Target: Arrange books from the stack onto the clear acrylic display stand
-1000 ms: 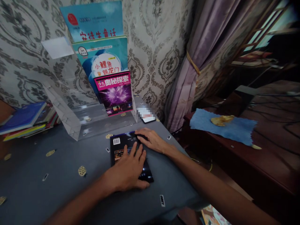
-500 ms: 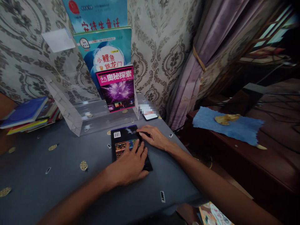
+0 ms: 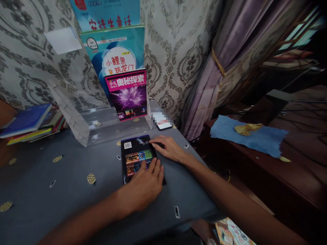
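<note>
A black-backed book (image 3: 135, 146) lies flat on the table, its barcode side up and small coloured pictures across the middle. My left hand (image 3: 144, 187) rests open on its lower part, palm down, fingers stretched toward the far side. At the book's upper right edge is my right hand (image 3: 168, 148), fingers extended and touching the corner; it is open too. Behind the book stands a clear acrylic book rack (image 3: 81, 134). It bears a pink and purple book (image 3: 130, 97), a teal picture book (image 3: 119, 61) above that, and a blue book (image 3: 109, 13) at the top.
To the left is a stack of books (image 3: 30, 120). A phone (image 3: 163, 126) lies right of the rack, by the wall. Beyond the table (image 3: 68, 204), a brown surface holds a blue cloth (image 3: 222, 134) with a yellowish object (image 3: 246, 129) on it. A tied curtain (image 3: 204, 92) hangs behind.
My left hand has slid down toward me, uncovering more of the pictures on the book's back. My right hand stays at the upper right corner.
</note>
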A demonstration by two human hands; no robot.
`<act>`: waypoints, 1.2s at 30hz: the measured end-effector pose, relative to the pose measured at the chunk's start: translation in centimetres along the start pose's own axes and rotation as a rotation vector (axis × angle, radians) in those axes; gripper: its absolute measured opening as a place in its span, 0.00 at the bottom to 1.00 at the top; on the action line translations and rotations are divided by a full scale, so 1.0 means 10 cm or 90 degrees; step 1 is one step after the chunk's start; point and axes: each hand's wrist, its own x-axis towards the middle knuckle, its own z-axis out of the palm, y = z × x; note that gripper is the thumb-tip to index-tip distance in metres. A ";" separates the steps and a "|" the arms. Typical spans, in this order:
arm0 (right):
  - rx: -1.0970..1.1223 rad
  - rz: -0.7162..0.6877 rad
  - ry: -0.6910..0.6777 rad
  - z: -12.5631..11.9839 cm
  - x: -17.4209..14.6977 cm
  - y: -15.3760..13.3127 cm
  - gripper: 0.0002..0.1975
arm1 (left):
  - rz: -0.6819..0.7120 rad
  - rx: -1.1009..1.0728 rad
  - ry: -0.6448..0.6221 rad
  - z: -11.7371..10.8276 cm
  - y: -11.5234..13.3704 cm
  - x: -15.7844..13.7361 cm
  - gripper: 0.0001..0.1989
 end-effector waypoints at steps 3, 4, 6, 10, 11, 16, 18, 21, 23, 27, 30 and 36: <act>-0.002 -0.001 -0.004 0.00 0.00 0.00 0.14 | 0.013 0.036 0.011 0.01 0.09 0.00 0.26; -0.003 -0.001 -0.004 0.00 0.00 0.00 0.14 | 0.014 0.049 0.022 0.02 0.13 0.01 0.25; -0.005 0.001 -0.003 0.00 0.00 0.00 0.14 | 0.011 0.073 0.048 0.02 0.20 0.01 0.22; -0.005 -0.002 -0.002 0.00 0.00 0.01 0.14 | 0.021 0.102 0.073 0.05 0.32 0.03 0.21; -0.005 -0.002 -0.002 0.00 0.00 0.01 0.14 | 0.018 0.107 0.078 0.06 0.34 0.03 0.21; -0.004 0.000 -0.001 0.00 0.00 0.02 0.14 | 0.006 0.095 0.084 0.08 0.34 0.00 0.22; 0.000 0.000 0.000 0.00 0.00 0.02 0.14 | 0.023 0.066 0.071 0.06 0.29 -0.05 0.24; 0.003 0.003 0.004 0.00 -0.01 0.01 0.14 | 0.054 -0.002 0.062 0.05 0.20 -0.17 0.28; 0.005 0.004 0.006 0.00 -0.01 0.01 0.14 | 0.044 -0.042 0.089 0.10 0.17 -0.24 0.28; 0.010 0.005 0.007 0.00 -0.01 0.00 0.14 | -0.006 -0.096 0.150 0.25 0.19 -0.29 0.25; 0.007 0.000 0.005 0.00 0.00 0.00 0.14 | -0.013 -0.106 0.156 0.29 0.23 -0.27 0.25; 0.003 -0.002 0.008 0.01 0.00 0.00 0.15 | -0.015 -0.118 0.137 0.25 0.21 -0.33 0.24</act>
